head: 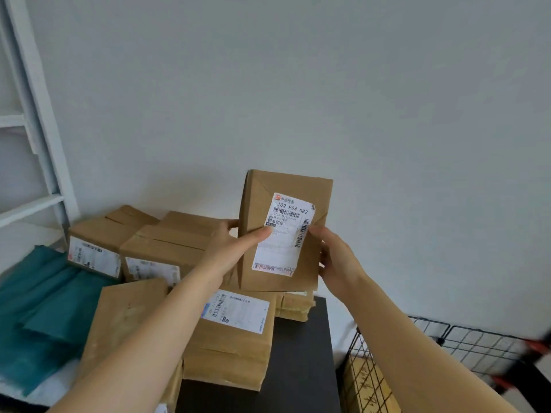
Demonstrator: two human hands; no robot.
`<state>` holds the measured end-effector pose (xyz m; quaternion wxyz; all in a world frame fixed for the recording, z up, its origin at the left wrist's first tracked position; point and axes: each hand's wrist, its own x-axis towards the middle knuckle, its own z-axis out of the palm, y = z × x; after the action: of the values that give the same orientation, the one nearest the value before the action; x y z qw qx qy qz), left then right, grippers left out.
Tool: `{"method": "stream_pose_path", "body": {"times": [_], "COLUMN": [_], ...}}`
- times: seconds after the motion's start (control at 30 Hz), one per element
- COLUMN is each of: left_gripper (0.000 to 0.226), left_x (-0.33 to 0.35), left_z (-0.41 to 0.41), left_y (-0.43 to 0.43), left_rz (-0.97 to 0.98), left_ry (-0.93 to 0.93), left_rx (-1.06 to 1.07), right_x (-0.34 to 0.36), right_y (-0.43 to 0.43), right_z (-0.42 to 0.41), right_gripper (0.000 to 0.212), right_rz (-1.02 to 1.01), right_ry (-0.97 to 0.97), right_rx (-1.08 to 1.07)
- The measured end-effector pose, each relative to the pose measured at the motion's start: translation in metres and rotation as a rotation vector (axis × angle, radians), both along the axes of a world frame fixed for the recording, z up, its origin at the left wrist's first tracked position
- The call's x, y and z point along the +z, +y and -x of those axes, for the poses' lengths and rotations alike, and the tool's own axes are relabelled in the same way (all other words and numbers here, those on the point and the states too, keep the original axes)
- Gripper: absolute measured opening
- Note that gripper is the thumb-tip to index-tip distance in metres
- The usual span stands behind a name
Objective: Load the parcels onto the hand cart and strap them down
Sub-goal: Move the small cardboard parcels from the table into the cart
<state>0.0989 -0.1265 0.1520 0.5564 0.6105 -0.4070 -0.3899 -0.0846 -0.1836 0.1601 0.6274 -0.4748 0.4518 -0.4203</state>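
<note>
Paper of brown colour wrapped the parcel (287, 186) that a person held upright in the air with both hands, in front of the white wall (298, 84). Its white label (283, 236), printed with barcodes, faced the camera. The left hand (232, 248) took the parcel at its left edge: the thumb lay on the front and touched the label, and the fingers went behind the edge, so this grip was closed on the parcel. The right hand (335, 257) took the right edge a little lower, with the thumb on the front near the label's side barcode and the other fingers curled to the back; this grip also held the parcel. Below the hands was a pile of brown parcels (167, 242), some lying on others, and at least a part of it rested on a dark bench (301, 353). One flat parcel (238, 347) with its own white label lay just below the held one, partly hidden by the left forearm. Left of the pile lay teal bags (44, 308), and behind them stood a white shelf (35, 162). At the lower right stood a black wire grid (465, 350), and a brown box (366, 386) showed through its mesh. Something red near the grid was too blurred to tell.
</note>
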Motion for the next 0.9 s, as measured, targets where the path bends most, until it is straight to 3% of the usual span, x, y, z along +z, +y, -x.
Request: {"method": "stream_pose_path", "body": {"times": [0.33, 0.53, 0.6, 0.67, 0.73, 0.8, 0.9], "left_gripper": [0.081, 0.07, 0.079, 0.096, 0.102, 0.095, 0.066], "left_x": [-0.015, -0.031, -0.039, -0.051, -0.062, -0.071, -0.086], "left_z": [0.141, 0.277, 0.327, 0.374, 0.416, 0.456, 0.5], "left_y": [-0.024, -0.033, -0.037, -0.044, -0.049, -0.051, -0.055], "left_rz": [0.009, -0.045, -0.071, -0.095, -0.132, -0.169, -0.232], "left_ry": [0.171, 0.301, 0.3, 0.296, 0.306, 0.312, 0.298], "left_rx": [-0.221, -0.319, -0.377, -0.438, -0.475, -0.488, -0.486], "right_x": [-0.01, -0.023, -0.029, -0.036, -0.045, -0.054, -0.073], "right_y": [0.011, 0.011, 0.012, 0.011, 0.01, 0.008, 0.0], "right_z": [0.154, 0.291, 0.342, 0.391, 0.436, 0.472, 0.514], "right_gripper": [0.029, 0.022, 0.021, 0.024, 0.041, 0.054, 0.06], "right_rz": [-0.022, -0.003, 0.004, 0.002, -0.006, -0.024, -0.073], "right_ry": [-0.076, 0.001, 0.029, 0.034, 0.068, 0.127, 0.175], "right_rx": [-0.05, -0.117, -0.16, -0.196, -0.211, -0.201, -0.188]}}
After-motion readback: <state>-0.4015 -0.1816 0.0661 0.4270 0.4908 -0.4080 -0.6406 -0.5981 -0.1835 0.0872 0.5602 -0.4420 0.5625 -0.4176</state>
